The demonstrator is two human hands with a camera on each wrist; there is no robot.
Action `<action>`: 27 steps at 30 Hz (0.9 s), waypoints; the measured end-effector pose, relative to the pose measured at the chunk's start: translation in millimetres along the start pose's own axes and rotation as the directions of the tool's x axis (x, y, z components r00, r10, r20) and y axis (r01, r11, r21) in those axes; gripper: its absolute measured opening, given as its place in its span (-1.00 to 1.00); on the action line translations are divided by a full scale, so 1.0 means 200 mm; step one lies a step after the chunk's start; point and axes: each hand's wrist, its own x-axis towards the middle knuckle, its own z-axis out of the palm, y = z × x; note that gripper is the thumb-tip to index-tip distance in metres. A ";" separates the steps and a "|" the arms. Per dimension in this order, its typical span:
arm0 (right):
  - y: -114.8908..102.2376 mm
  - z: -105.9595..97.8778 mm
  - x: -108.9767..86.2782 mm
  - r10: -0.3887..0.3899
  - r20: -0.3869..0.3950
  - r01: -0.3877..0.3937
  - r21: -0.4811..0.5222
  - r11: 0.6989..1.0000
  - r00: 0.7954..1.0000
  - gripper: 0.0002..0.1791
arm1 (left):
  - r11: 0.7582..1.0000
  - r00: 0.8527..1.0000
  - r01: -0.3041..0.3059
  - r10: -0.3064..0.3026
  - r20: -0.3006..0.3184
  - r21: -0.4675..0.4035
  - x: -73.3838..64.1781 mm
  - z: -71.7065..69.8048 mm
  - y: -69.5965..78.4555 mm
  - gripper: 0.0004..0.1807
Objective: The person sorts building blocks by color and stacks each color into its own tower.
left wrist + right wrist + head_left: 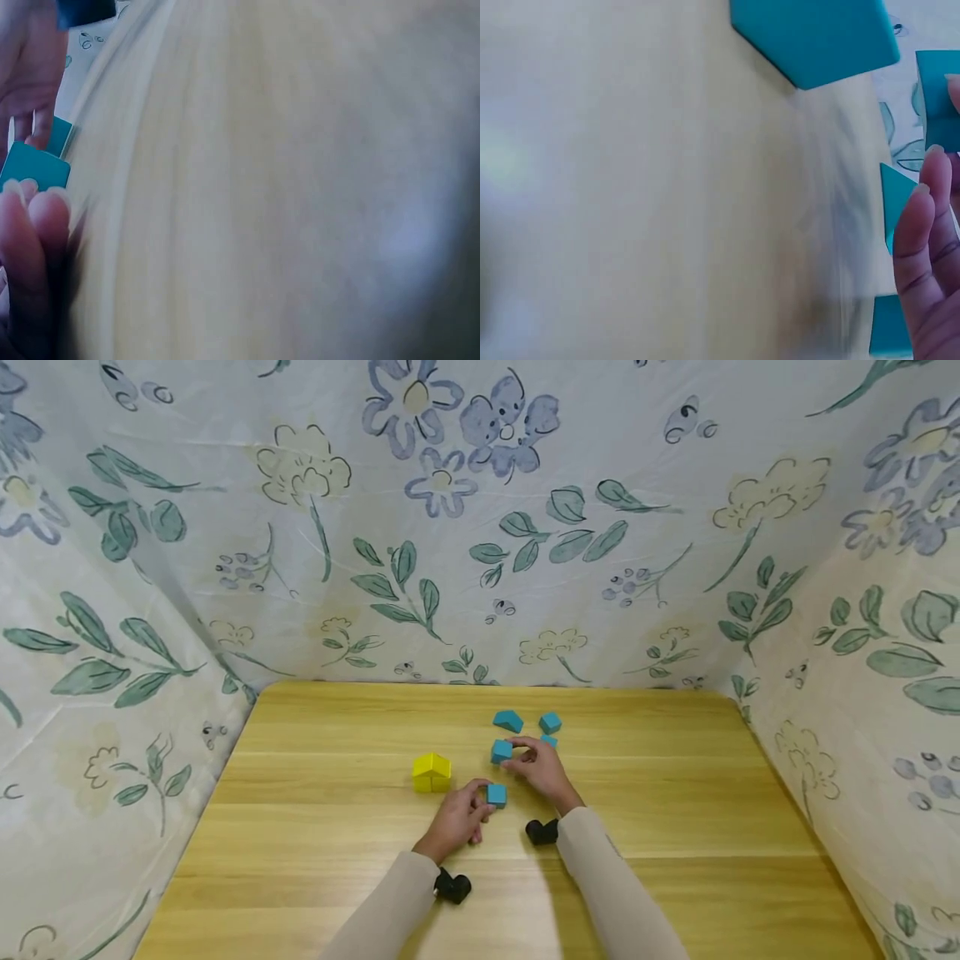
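Thumb and fingers of my left hand [457,814] pinch a blue cube [497,795] from its left side, low over the table. In the left wrist view this cube [37,166] is at the left edge, just beyond the fingertips. Slightly farther off, my right hand [542,768] holds a second blue cube [502,752] between thumb and fingertips. The right wrist view shows that cube [937,97] at its right edge, partly cut off. Left of both hands stand yellow blocks [432,773], a peaked piece over lower ones.
Beyond the right hand lie a blue roof-shaped block [507,721], a blue cube [551,722] and another blue block [549,741], partly hidden by that hand. A wooden table [337,843] carries everything. Flower-patterned cloth [450,568] encloses its back and sides.
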 end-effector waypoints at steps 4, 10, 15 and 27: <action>0.01 -0.02 -0.07 -0.002 -0.031 0.003 0.016 1.000 1.000 -0.59 | 1.000 1.000 -0.002 0.002 0.006 -0.008 -0.01 -0.01 0.01 -0.57; 0.03 -0.06 -0.17 0.020 -0.042 -0.018 0.037 0.999 0.999 -0.60 | 1.000 1.000 -0.024 0.024 0.004 -0.015 -0.02 -0.01 0.00 -0.57; 0.06 -0.07 -0.23 0.033 -0.032 -0.031 0.053 0.998 0.999 -0.61 | 0.999 0.999 -0.038 0.038 0.003 -0.010 -0.02 -0.01 0.00 -0.57; 0.12 -0.05 -0.29 0.026 0.035 -0.027 0.050 0.998 0.999 -0.59 | 1.000 1.000 -0.016 0.016 0.009 -0.002 -0.01 -0.01 0.01 -0.57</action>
